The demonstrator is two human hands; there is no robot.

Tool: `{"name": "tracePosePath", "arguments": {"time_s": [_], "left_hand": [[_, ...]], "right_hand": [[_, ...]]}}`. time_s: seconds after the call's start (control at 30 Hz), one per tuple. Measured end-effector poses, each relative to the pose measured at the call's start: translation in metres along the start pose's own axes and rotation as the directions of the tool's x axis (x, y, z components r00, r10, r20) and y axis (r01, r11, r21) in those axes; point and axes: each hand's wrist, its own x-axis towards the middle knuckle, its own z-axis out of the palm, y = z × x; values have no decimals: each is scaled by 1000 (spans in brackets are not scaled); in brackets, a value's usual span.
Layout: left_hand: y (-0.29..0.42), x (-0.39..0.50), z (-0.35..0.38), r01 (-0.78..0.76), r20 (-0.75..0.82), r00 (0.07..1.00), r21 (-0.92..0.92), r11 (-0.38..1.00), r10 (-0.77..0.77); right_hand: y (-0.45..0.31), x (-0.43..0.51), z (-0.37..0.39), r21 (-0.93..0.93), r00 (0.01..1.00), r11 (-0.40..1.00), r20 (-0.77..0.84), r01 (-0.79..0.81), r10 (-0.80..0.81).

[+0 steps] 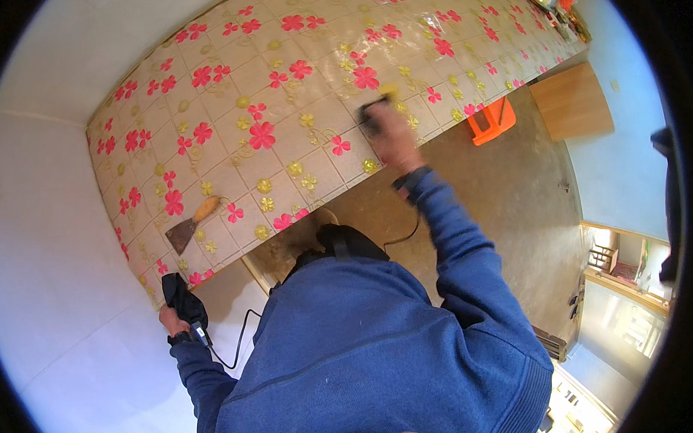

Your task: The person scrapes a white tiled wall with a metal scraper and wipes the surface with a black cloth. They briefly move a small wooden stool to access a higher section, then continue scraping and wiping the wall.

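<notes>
My right hand [395, 137] is blurred and closed around a dark object [372, 113], low over the front part of a table covering with pink and yellow-green flowers [319, 86]. A blurred yellow patch shows beside that object; its kind cannot be told. At the lower left, my left hand [172, 321] is at the table's near corner, against a black cloth-like thing [183, 299] that hides its fingers. A putty knife with a wooden handle [195, 222] lies on the covering between my hands, nearer the left one.
An orange plastic stool [495, 121] stands beyond the table's front edge, near a wooden panel [574, 102]. Bags and small items [556, 6] are heaped at the table's far right end. A black cable [236, 349] hangs by my left arm. Walls border the table's left side.
</notes>
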Motion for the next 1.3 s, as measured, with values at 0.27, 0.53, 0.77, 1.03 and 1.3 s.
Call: {"name": "tracePosePath", "arguments": {"time_s": [0.27,0.53,0.77,1.03,1.3], "left_hand": [[4,-11,4,13,-34,999,-52,999,-15],[-22,-2,-22,-457,62,846,597,659,530],[-8,-13,-3,-114,-118,989,-271,956,85],[19,-62,10,-94,-114,993,-535,840,38],[47,-70,15,218,200,975,-774,595,-97]], "right_hand": [[36,12,-35,-91,980,986,-153,-140,125],[-96,-45,27,138,952,982,260,131,-164],[27,0,-41,-271,938,902,-180,-335,295],[-48,-25,27,-218,998,975,33,-42,50],[-166,-47,98,-96,949,973,257,211,-181]]}}
